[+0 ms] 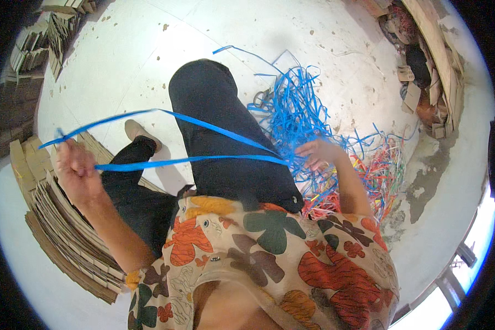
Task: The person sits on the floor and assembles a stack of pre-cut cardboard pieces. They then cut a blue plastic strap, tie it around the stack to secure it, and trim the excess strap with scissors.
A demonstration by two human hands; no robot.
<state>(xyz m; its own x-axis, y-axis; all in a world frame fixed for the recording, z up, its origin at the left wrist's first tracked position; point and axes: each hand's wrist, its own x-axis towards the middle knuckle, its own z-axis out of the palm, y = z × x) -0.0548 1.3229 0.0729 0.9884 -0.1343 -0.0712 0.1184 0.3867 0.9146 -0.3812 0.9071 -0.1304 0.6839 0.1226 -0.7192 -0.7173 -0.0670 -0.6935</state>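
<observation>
Shirt (258, 247) | trousers (206, 88) | left hand (77, 160): curled closed around blue strap (148, 164) | right hand (317, 154): fingers partly spread at strap's far end, grip cannot be told | strap: two strands across thigh, between hands | cardboard (74, 234): left floor | mixed strips (388, 173): right floor | blue heap (297, 102): beyond right hand

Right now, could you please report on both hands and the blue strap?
Left hand holds blue strap. Right hand at the blue tangle, grip unclear. Two strands cross above the dark trouser leg.
</observation>
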